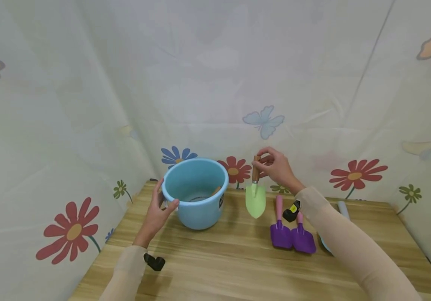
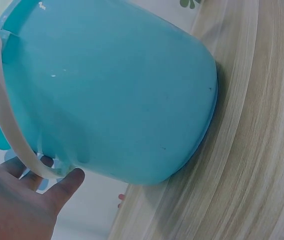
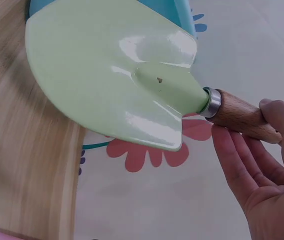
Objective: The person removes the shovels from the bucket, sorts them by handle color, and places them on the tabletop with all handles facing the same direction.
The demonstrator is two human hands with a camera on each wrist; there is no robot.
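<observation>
My right hand (image 1: pixel 276 168) pinches the wooden handle (image 3: pixel 241 116) of a hand trowel with a pale green blade (image 1: pixel 256 200). The trowel hangs blade down above the table, just right of a light blue bucket (image 1: pixel 200 215). In the right wrist view, thumb and fingers press on opposite sides of the handle. My left hand (image 1: pixel 159 215) grips the bucket's left side at the rim, thumb toward the front. The left wrist view shows that hand beside the white bucket handle (image 2: pixel 7 112). Inside the upright bucket, a brown wooden handle (image 1: pixel 216 191) shows; its other end is hidden.
Two small purple shovels with pink handles, a left one (image 1: pixel 281 236) and a right one (image 1: pixel 304 241), lie on the wood-grain table (image 1: pixel 207 267). Partly under my right sleeve lies a tool with a grey handle (image 1: pixel 343 210). A flower-printed cloth (image 1: pixel 207 83) hangs behind the table.
</observation>
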